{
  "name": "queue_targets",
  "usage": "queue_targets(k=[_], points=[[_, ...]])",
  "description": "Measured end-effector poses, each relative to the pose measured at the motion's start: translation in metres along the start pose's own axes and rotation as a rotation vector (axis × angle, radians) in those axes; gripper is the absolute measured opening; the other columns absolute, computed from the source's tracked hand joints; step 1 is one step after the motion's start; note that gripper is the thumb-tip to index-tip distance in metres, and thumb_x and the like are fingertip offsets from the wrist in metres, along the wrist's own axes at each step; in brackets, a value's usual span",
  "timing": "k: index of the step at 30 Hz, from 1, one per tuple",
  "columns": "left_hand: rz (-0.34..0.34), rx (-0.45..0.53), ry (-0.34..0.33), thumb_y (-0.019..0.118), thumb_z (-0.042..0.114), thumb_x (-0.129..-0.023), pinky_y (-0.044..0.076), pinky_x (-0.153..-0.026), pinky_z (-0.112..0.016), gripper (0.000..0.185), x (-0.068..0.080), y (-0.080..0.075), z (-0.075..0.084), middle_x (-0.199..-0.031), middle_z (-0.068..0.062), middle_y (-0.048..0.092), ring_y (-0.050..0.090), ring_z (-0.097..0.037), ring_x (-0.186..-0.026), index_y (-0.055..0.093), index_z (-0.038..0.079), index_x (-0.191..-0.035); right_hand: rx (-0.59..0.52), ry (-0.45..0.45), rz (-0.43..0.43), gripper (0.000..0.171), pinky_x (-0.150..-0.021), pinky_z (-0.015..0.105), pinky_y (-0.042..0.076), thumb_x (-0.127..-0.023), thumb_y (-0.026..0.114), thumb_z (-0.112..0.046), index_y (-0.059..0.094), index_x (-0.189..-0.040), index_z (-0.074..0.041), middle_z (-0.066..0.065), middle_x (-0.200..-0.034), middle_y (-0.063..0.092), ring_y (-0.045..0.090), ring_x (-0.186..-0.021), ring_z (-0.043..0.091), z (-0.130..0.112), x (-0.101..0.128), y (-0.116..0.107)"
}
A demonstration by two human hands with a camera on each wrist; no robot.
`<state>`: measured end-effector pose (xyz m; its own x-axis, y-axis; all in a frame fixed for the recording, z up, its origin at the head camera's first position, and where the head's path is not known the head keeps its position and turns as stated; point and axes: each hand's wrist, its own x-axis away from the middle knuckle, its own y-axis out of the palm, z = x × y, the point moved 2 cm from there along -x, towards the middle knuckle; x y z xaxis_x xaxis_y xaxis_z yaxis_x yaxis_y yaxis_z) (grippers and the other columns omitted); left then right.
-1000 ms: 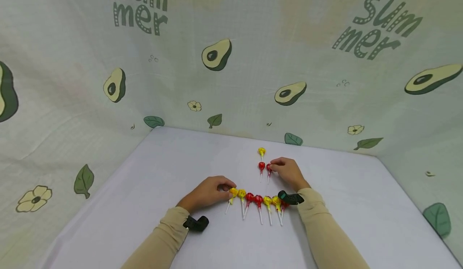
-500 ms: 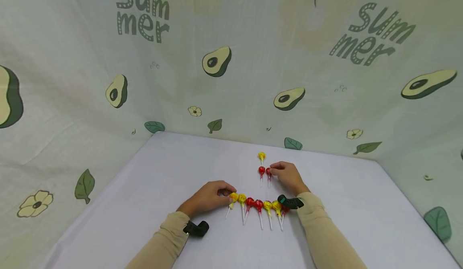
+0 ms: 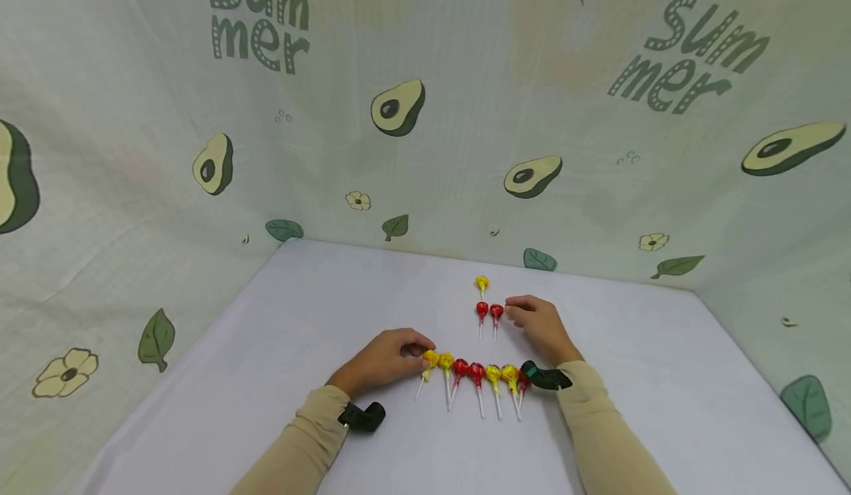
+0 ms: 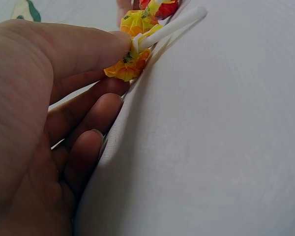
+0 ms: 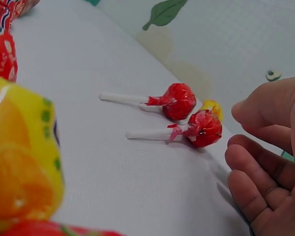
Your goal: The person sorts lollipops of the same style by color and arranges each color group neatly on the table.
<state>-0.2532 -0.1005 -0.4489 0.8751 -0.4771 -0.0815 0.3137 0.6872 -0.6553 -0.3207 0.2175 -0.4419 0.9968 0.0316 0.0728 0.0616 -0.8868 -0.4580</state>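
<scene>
My left hand (image 3: 385, 360) pinches the yellow lollipop (image 3: 430, 360) at the left end of a curved row, thumb and forefinger on its wrapped head. In the left wrist view, that yellow lollipop (image 4: 129, 65) has its white stick pointing up and right. Farther back, my right hand (image 3: 541, 325) is just right of a red lollipop (image 3: 496, 311), apart from it and holding nothing. Beside that one lies another red lollipop (image 3: 482, 309), with a yellow lollipop (image 3: 482, 283) behind it. The right wrist view has the nearer red lollipop (image 5: 204, 129) left of the fingertips.
The row continues rightward with a yellow lollipop (image 3: 446, 363), a red lollipop (image 3: 476, 374), a yellow lollipop (image 3: 509, 374) and others, sticks toward me. My right wrist partly covers the last red lollipop (image 3: 523, 381). A printed cloth (image 3: 465, 133) hangs behind the white table (image 3: 332, 281).
My right hand has let go of the red lollipop and moved a little to the right, leaving it beside the other red one. My left hand stays on the yellow lollipop.
</scene>
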Motion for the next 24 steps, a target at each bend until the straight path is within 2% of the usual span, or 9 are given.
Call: queue_targets(k=[5,7,10,18,24], points=[[0.002,0.016,0.006,0.072,0.026,-0.092,0.048,-0.082,-0.030,0.025,-0.001,0.000,-0.001,-0.099,0.016,0.062,0.057,-0.009,-0.092,0.072,0.025,-0.117,-0.199,0.032,0.023,0.045,-0.098,0.035,0.046,-0.099,0.063,-0.036,0.061,-0.134,-0.008,0.010,-0.132,0.059,0.055,-0.115,0.028,0.004,0.010,-0.006],[0.000,0.019,0.002,0.072,0.026,-0.092,0.047,-0.082,-0.030,0.025,-0.001,0.001,-0.001,-0.099,0.016,0.062,0.057,-0.009,-0.092,0.072,0.026,-0.117,-0.250,0.039,0.021,0.046,-0.098,0.032,0.047,-0.099,0.064,-0.035,0.060,-0.135,-0.006,0.011,-0.133,0.058,0.055,-0.117,0.028,0.005,0.014,-0.007],[-0.003,0.015,-0.006,0.072,0.027,-0.092,0.047,-0.082,-0.030,0.024,-0.001,0.000,-0.001,-0.099,0.016,0.062,0.057,-0.009,-0.092,0.072,0.027,-0.117,-0.270,0.041,0.015,0.046,-0.092,0.027,0.050,-0.100,0.064,-0.033,0.059,-0.135,-0.004,0.013,-0.132,0.059,0.056,-0.117,0.028,0.004,0.021,-0.010],[-0.001,0.000,-0.005,0.073,0.027,-0.093,0.048,-0.083,-0.030,0.026,-0.003,-0.002,0.003,-0.100,0.015,0.062,0.056,-0.010,-0.094,0.071,0.023,-0.119,-0.166,0.020,-0.017,0.048,-0.088,0.026,0.052,-0.100,0.062,-0.038,0.059,-0.134,-0.005,0.013,-0.129,0.062,0.060,-0.111,0.028,0.004,0.040,-0.021],[-0.012,0.008,-0.019,0.073,0.027,-0.093,0.048,-0.083,-0.030,0.026,-0.003,-0.001,0.001,-0.100,0.015,0.062,0.056,-0.010,-0.094,0.072,0.024,-0.118,-0.067,0.012,-0.022,0.045,-0.085,0.029,0.050,-0.097,0.066,-0.039,0.063,-0.129,-0.007,0.011,-0.118,0.067,0.062,-0.097,0.028,0.011,0.054,-0.025]])
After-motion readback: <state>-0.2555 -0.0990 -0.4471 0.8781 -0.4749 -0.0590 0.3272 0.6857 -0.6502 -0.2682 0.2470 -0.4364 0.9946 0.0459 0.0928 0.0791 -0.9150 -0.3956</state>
